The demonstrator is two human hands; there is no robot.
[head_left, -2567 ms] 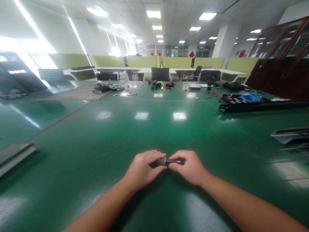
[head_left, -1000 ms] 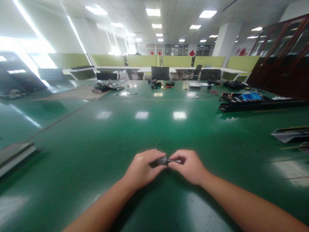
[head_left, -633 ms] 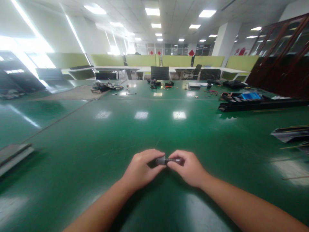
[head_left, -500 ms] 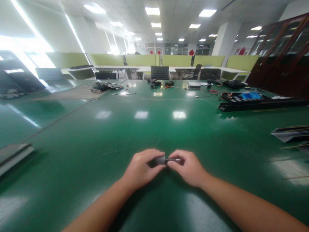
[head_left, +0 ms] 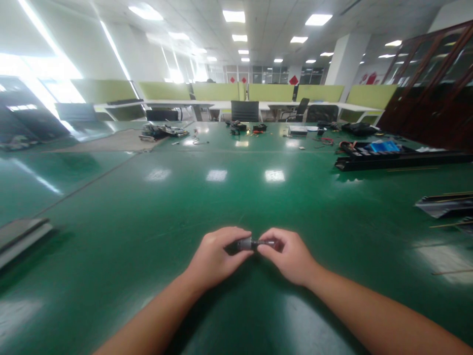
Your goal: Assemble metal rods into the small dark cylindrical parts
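My left hand [head_left: 218, 254] grips a short grey cylinder [head_left: 244, 243] between its thumb and fingers. From the right end of that cylinder a thin dark rod [head_left: 264, 242], seemingly ribbed, runs into the grasp of my right hand [head_left: 288, 254]. Thumb and index finger of the right hand close on the rod, partly hiding its far end. The two pieces lie in one line, roughly level; whether they are joined or only pushed together I cannot tell. Both hands are low over the green tabletop [head_left: 207, 207], fingertips facing each other a small gap apart.
A flat grey slab [head_left: 25, 236] lies at the left edge. On the right are long black channels [head_left: 406, 159] holding a blue item [head_left: 384, 147], and more dark profiles [head_left: 443, 204]. Tools and electronic parts [head_left: 236, 128] are scattered along the far side, before office chairs [head_left: 244, 111].
Hardly anything differs. My right hand has shifted very slightly to the right, leaving a slightly wider gap between the fingertips. Both hands keep their grasp.
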